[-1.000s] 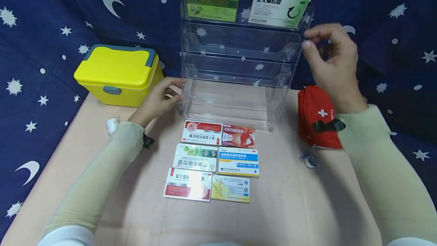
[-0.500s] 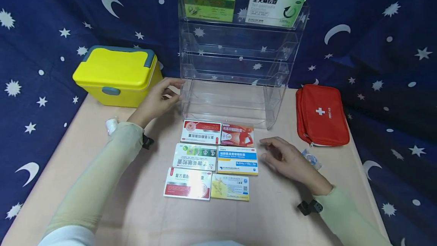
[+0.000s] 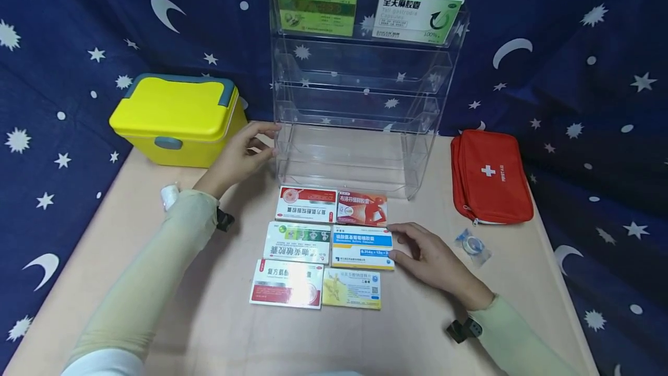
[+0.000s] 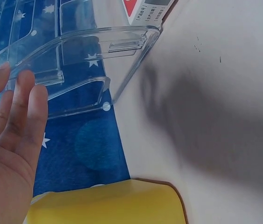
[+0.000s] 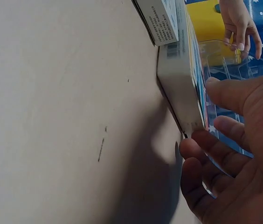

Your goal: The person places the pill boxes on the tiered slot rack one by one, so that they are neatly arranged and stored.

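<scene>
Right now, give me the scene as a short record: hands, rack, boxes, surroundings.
Left hand: at the left side of the clear rack
Right hand: at the right end of the blue-and-white box; grip unclear
Rack top tier: green box, white-and-green box
Table: six boxes lying flat, two columns of three
Left of rack: yellow case
Right of rack: red first-aid pouch

Bright yellow box (image 3: 174, 109) with blue-grey trim sitting back left on the tabletop (image 3: 417, 332), little white roll (image 3: 169, 196) in front of it. Red first aid pouch (image 3: 493, 181) over right, tiny clear packet (image 3: 474, 246) near it, starry navy cloth (image 3: 561, 83) behind.
</scene>
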{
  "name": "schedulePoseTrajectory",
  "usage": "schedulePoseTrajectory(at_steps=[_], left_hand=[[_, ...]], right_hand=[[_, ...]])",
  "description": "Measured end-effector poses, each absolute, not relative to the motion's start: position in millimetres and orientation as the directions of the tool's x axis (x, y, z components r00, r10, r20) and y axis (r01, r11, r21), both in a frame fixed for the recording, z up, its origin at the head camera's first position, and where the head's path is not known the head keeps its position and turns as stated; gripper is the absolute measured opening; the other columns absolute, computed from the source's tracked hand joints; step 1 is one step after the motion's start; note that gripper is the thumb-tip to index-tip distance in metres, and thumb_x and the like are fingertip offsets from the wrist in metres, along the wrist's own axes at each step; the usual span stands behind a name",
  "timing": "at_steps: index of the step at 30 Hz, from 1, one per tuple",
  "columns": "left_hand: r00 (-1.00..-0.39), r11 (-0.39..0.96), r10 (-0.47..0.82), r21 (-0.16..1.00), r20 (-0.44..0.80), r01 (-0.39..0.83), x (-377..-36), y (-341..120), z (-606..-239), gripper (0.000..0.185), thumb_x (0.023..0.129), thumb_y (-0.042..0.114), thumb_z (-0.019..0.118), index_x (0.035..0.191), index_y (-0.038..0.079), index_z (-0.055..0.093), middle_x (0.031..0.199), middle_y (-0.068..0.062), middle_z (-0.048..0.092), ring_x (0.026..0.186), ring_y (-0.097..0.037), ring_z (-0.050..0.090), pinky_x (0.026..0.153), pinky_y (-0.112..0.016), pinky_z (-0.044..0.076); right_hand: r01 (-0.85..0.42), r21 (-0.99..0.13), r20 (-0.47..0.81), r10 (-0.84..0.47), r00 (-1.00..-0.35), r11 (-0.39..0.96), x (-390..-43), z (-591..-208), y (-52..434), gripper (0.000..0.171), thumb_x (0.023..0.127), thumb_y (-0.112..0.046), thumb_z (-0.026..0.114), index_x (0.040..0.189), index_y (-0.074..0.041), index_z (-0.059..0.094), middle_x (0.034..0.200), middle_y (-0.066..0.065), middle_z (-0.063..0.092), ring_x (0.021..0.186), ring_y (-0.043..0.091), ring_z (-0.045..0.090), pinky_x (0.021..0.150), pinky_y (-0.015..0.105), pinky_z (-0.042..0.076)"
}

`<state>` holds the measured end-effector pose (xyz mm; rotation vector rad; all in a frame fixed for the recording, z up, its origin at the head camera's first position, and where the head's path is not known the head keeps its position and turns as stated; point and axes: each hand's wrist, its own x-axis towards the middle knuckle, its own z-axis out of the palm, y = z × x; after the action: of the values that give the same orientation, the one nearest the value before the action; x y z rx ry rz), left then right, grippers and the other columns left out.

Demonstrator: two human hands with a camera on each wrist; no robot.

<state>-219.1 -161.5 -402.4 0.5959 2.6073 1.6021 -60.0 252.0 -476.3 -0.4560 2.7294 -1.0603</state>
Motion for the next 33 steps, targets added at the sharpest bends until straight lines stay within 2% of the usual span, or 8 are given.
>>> schedulePoseTrajectory(at_steps=[4,11,15,20,23,25,33], left_hand=[[-0.924,0.387,0.334,0.867,0.186,0.314,-227.1,-166.3,-412.0,0.05,0.095,-0.003,0.068,0.141,0.012,0.057,0.131,-0.013,0.055,0.097,-0.032,0.065,0.085,-0.037,0.055],[-0.918,0.358,0.342,0.874,0.203,0.327,-233.9,-171.7,-421.1,0.049,0.095,0.002,0.071,0.14,0.015,0.058,0.131,-0.015,0.056,0.095,-0.028,0.066,0.082,-0.031,0.056],[-0.919,0.363,0.341,0.875,0.197,0.322,-234.8,-171.5,-422.8,0.05,0.095,0.002,0.071,0.141,0.017,0.058,0.131,-0.014,0.055,0.095,-0.028,0.066,0.084,-0.035,0.056],[-0.919,0.367,0.339,0.871,0.201,0.326,-234.9,-169.9,-423.4,0.05,0.095,0.002,0.071,0.141,0.018,0.059,0.132,-0.014,0.056,0.096,-0.028,0.066,0.086,-0.042,0.056],[-0.918,0.369,0.34,0.868,0.206,0.332,-234.3,-169.7,-423.8,0.049,0.095,0.002,0.071,0.14,0.018,0.059,0.131,-0.013,0.056,0.095,-0.028,0.066,0.085,-0.041,0.056],[-0.917,0.369,0.341,0.868,0.207,0.334,-234.2,-169.6,-424.3,0.049,0.095,0.002,0.071,0.14,0.018,0.059,0.13,-0.011,0.057,0.095,-0.027,0.066,0.084,-0.038,0.056],[-0.92,0.368,0.34,0.873,0.193,0.319,-234.4,-169.7,-425.2,0.05,0.095,0.003,0.07,0.141,0.02,0.059,0.13,-0.004,0.056,0.097,-0.026,0.064,0.084,-0.033,0.056]], right_hand=[[-0.208,-0.671,-0.061,-0.332,-0.941,0.711,-59.4,-475.5,251.8,0.054,0.089,-0.031,0.081,0.138,-0.02,0.06,0.105,0.0,0.059,0.089,0.02,0.054,0.065,0.027,0.048],[-0.189,-0.707,-0.047,-0.312,-0.949,0.682,-59.3,-483.5,246.9,0.058,0.086,-0.033,0.084,0.137,-0.016,0.061,0.101,0.002,0.057,0.084,0.021,0.054,0.061,0.026,0.046],[-0.179,-0.715,-0.052,-0.306,-0.951,0.676,-59.0,-488.3,241.9,0.058,0.083,-0.034,0.087,0.133,-0.018,0.064,0.1,0.004,0.053,0.083,0.02,0.053,0.06,0.025,0.047],[-0.183,-0.734,-0.038,-0.309,-0.95,0.654,-58.8,-490.2,239.0,0.055,0.081,-0.031,0.088,0.13,-0.021,0.064,0.112,-0.001,0.054,0.082,0.021,0.053,0.062,0.025,0.047],[-0.164,-0.766,-0.044,-0.306,-0.951,0.621,-58.7,-491.4,238.0,0.055,0.081,-0.03,0.088,0.129,-0.024,0.062,0.12,-0.006,0.056,0.083,0.022,0.055,0.063,0.026,0.048],[-0.146,-0.799,-0.049,-0.304,-0.951,0.583,-58.6,-492.5,237.6,0.054,0.083,-0.028,0.087,0.129,-0.024,0.061,0.12,-0.005,0.058,0.084,0.021,0.058,0.064,0.025,0.05],[-0.1,-0.92,-0.039,-0.342,-0.939,0.379,-58.9,-496.1,236.5,0.05,0.085,-0.003,0.082,0.13,-0.016,0.064,0.131,0.005,0.054,0.089,0.027,0.066,0.07,0.03,0.06]])
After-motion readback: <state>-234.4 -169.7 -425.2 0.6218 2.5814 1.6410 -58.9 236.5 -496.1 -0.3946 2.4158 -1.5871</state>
